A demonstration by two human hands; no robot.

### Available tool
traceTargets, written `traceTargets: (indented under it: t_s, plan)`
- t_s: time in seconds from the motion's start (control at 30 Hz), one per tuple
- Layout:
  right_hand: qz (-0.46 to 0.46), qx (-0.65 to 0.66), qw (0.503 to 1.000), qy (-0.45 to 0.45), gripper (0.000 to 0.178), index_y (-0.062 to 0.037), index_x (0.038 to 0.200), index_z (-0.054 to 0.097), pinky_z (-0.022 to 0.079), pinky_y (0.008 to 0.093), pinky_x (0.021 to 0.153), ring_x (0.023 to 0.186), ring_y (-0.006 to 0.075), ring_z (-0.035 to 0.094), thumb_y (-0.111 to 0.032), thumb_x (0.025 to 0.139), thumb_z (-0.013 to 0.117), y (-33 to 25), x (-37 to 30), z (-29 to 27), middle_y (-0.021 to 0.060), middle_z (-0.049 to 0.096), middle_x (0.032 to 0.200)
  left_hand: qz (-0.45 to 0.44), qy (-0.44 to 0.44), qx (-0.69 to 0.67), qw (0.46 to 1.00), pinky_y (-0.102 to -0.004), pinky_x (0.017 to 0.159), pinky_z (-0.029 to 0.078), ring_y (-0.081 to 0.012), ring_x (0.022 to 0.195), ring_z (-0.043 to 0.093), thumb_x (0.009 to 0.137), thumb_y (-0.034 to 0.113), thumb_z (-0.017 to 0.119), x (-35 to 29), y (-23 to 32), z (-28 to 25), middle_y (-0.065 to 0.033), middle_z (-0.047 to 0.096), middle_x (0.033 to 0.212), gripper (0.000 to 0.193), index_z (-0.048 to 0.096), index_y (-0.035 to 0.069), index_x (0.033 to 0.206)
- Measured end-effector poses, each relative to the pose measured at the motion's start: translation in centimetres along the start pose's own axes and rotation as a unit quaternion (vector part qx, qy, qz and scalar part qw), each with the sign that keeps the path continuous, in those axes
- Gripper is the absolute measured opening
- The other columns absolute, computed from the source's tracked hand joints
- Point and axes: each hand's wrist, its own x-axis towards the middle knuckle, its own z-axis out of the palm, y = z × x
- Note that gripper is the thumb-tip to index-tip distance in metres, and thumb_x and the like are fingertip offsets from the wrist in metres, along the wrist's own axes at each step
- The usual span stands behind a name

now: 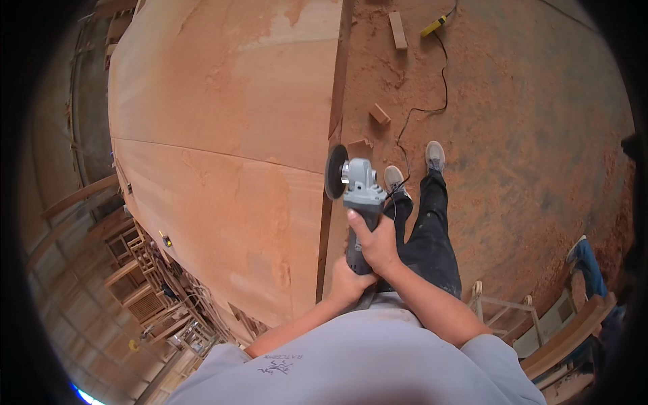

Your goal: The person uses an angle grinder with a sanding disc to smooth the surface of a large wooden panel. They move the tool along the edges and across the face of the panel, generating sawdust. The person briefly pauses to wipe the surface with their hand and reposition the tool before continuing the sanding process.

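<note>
An angle grinder point(365, 192) with a grey head and dark body is held upright in front of my waist. My right hand point(379, 244) wraps round its body just below the head, thumb along the top. Lower down, my left hand point(349, 280) grips the rear end of the body. The black disc point(335, 172) stands on edge at the right edge of the large wooden panel point(223, 155); whether it touches the wood I cannot tell. Wood dust lies in patches on the panel, and a seam crosses it.
A black cord point(445, 88) runs over the dusty floor to a yellow power connector point(433, 26). Wood blocks point(398, 31) lie beside the panel. Wooden frames and chairs point(145, 297) crowd the lower left. At the lower right stand a wooden beam point(570, 334) and a frame point(506, 307).
</note>
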Motion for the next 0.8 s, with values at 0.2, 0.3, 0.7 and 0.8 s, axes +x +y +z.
traceTargets:
  t_s: [0.2, 0.3, 0.7, 0.8]
  plan:
    - [0.029, 0.013, 0.999, -0.004, 0.043, 0.0, 0.106, 0.064, 0.058, 0.0333, 0.057, 0.061, 0.018, 0.07, -0.04, 0.1, 0.076, -0.3, 0.7, -0.4, 0.0086, 0.068, 0.075, -0.017, -0.01, -0.013, 1.0, -0.0352, 0.061, 0.056, -0.0195, 0.07, 0.07, 0.076, 0.0, 0.082, 0.4, 1.0, 0.2, -0.008, 0.071, 0.085, 0.033, 0.067, -0.002, 0.105]
    - [0.079, 0.04, 0.996, -0.001, 0.044, -0.0004, 0.109, 0.063, 0.059, 0.0336, 0.058, 0.062, 0.0185, 0.07, -0.042, 0.1, 0.076, 1.6, -0.8, -1.2, 0.0094, 0.068, 0.077, -0.048, -0.015, 0.016, 0.999, -0.0348, 0.061, 0.055, -0.0192, 0.07, 0.07, 0.076, 0.002, 0.084, -0.9, -1.1, 0.4, -0.008, 0.071, 0.086, 0.034, 0.067, -0.002, 0.105]
    - [0.087, 0.068, 0.994, -0.011, 0.042, 0.0011, 0.1, 0.066, 0.057, 0.0323, 0.056, 0.06, 0.0162, 0.069, -0.039, 0.1, 0.078, 2.3, -0.7, -1.1, 0.0072, 0.068, 0.073, -0.032, 0.019, 0.036, 0.999, -0.0342, 0.063, 0.056, -0.0175, 0.071, 0.07, 0.076, 0.003, 0.086, -0.8, -3.0, 0.2, -0.0073, 0.072, 0.084, 0.031, 0.068, -0.002, 0.102]
    - [0.08, 0.067, 0.994, -0.009, 0.042, 0.0011, 0.1, 0.066, 0.057, 0.0322, 0.055, 0.06, 0.0161, 0.07, -0.039, 0.1, 0.078, 2.5, -0.5, -0.9, 0.0074, 0.069, 0.072, -0.038, 0.012, 0.043, 0.998, -0.0343, 0.064, 0.056, -0.0182, 0.071, 0.07, 0.077, 0.002, 0.084, -0.6, -3.0, -0.3, -0.0075, 0.072, 0.085, 0.03, 0.069, -0.003, 0.102]
